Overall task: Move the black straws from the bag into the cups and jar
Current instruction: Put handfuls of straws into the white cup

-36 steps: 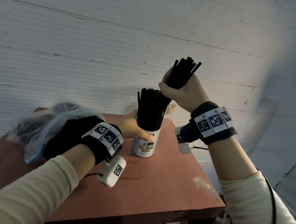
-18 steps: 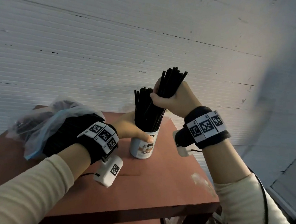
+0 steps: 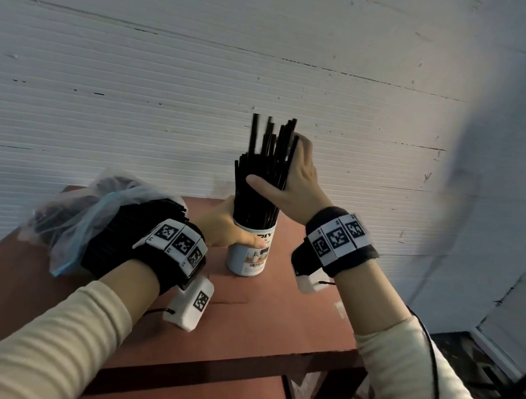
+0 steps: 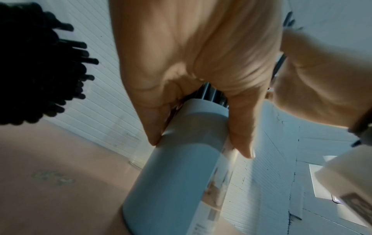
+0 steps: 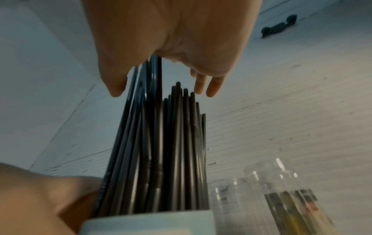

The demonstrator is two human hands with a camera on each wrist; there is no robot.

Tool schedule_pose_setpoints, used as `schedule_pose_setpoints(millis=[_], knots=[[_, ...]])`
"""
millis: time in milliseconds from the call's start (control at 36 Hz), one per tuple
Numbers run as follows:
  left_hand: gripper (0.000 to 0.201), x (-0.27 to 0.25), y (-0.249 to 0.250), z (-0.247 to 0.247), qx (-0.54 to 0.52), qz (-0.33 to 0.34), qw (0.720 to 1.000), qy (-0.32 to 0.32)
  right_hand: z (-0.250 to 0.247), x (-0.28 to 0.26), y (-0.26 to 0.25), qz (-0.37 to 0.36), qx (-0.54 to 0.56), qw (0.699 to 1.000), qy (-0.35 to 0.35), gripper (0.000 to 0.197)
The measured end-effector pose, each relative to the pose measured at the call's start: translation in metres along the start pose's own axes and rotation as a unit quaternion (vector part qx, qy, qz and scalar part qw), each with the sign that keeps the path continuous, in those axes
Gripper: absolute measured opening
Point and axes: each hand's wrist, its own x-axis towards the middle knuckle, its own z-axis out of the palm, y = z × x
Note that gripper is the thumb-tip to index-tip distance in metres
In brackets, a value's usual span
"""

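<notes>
Head view shows a reddish-brown table (image 3: 247, 323) standing against a white wall (image 3: 138, 97). A white cup (image 3: 247, 254) with a printed label stands near the far right corner of the table. It is packed with black straws (image 3: 255, 195) that stand up tall and lean a little.

The left hand (image 3: 222, 227) grips the cup. Its thumb lies across the front, just under the rim. In the left wrist view the fingers (image 4: 155, 127) and thumb curl round the cup (image 4: 177, 174) on both sides, and straw tips (image 4: 213, 93) poke out at the top.

The right hand (image 3: 290, 185) is loose and spread, with straight fingers. Its palm rests against the right side of the straws and its thumb lies across the front of them. In the right wrist view the thumb and fingers (image 5: 213, 85) stand apart, with some straws (image 5: 161, 143) running up between them. It is not squeezing them.

A clear plastic bag (image 3: 76, 217) lies at the far left part of the table, close to the wall. More black straws (image 3: 128, 236) stick out of its mouth in a thick bunch, pointing toward the cup. The left wrist view shows their round ends (image 4: 40, 63).

A clear jar (image 5: 271, 190) stands just beside the cup (image 5: 151, 222) in the right wrist view, on the wall side. Something dark is inside it, but it is too blurry to tell what.
</notes>
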Motion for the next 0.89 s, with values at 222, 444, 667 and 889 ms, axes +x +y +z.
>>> schedule_pose_setpoints(millis=[222,444,667,889], knots=[[0.097,0.003,-0.007,0.003,0.027,-0.058,0.996,0.055,-0.017,-0.008,-0.017,-0.087,0.056,0.986,0.129,0.084],[0.091,0.003,-0.006,0.006,0.033,-0.066,0.994,0.078,-0.010,-0.014,-0.018,-0.127,-0.005,0.985,0.115,0.039],[0.088,-0.003,-0.004,0.000,0.092,-0.063,0.993,0.031,-0.014,-0.011,-0.017,-0.139,0.036,0.985,0.095,0.045],[0.080,-0.006,-0.009,-0.010,0.115,-0.071,0.989,0.055,-0.015,-0.007,-0.013,-0.090,0.071,0.985,0.131,0.043]])
